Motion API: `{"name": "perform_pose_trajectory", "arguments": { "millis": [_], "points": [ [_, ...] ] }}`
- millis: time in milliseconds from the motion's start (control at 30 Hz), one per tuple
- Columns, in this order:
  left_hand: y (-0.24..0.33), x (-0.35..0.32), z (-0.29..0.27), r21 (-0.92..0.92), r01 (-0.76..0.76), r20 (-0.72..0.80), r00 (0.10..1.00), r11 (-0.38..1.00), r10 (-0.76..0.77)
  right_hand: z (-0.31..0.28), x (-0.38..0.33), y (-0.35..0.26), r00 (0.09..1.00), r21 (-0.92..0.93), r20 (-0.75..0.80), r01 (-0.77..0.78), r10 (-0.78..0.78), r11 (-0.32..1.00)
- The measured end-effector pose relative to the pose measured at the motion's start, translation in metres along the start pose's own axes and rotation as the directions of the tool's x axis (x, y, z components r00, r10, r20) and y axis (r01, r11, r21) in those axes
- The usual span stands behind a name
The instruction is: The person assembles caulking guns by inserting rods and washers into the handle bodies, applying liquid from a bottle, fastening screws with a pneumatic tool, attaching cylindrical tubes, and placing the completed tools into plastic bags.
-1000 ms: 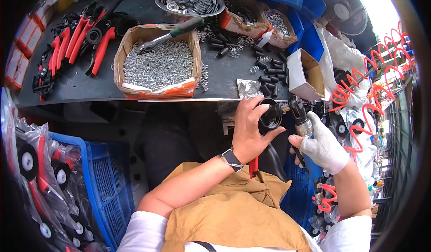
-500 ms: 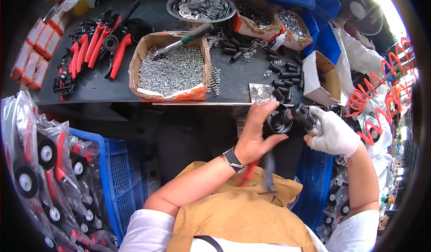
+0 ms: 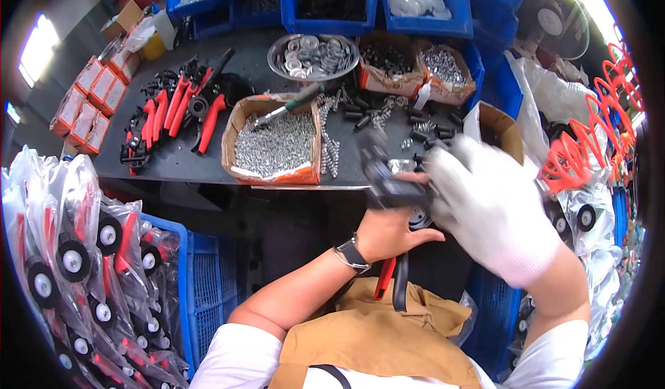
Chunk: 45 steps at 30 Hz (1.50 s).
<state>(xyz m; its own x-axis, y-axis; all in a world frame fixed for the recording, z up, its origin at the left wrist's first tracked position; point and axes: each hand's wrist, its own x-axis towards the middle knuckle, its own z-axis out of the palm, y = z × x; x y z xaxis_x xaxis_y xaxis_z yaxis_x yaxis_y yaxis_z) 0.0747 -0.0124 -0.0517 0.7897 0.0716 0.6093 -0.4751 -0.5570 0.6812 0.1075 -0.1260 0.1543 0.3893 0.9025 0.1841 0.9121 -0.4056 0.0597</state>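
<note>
Both hands have come up closer to the camera since a second ago, and the bench with its boxes has slid further up the picture. Left hand, bare with a watch on the wrist, is cupped under a black tool, fingers curled round its lower part. Right hand in a white glove is blurred; it's wrapped over the tool's right side, but how tight I can't tell. That tool sits between the two hands, just in front of the bench edge, with a red handle and a black handle hanging below the left palm. Behind it is a cardboard box of screws.
</note>
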Motion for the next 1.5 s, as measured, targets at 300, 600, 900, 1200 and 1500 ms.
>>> {"name": "perform_pose_trajectory", "arguments": {
  "millis": [300,600,900,1200,1500],
  "points": [
    [0.013,0.006,0.014,-0.010,0.009,-0.085,0.996,1.000,-0.010,0.136,0.199,0.155,0.998,-0.103,0.002,-0.065,0.065,0.993],
    [0.008,0.006,0.023,-0.029,-0.031,-0.140,0.990,0.999,0.027,0.106,0.158,0.147,0.961,0.050,-0.276,0.032,-0.017,0.998],
    [0.009,0.003,0.028,-0.027,-0.057,-0.168,0.984,0.998,0.052,0.299,-0.118,0.094,0.594,0.100,0.721,-0.598,0.357,0.795],
    [0.013,0.001,0.024,0.006,0.053,-0.209,0.977,0.999,-0.050,0.333,-0.068,-0.009,0.884,0.516,0.395,-0.438,0.249,0.736],
    [0.014,0.000,0.018,0.072,-0.032,-0.181,0.982,0.997,0.044,0.158,-0.082,0.072,0.872,0.270,0.290,-0.471,0.395,0.840]
  ]
}}
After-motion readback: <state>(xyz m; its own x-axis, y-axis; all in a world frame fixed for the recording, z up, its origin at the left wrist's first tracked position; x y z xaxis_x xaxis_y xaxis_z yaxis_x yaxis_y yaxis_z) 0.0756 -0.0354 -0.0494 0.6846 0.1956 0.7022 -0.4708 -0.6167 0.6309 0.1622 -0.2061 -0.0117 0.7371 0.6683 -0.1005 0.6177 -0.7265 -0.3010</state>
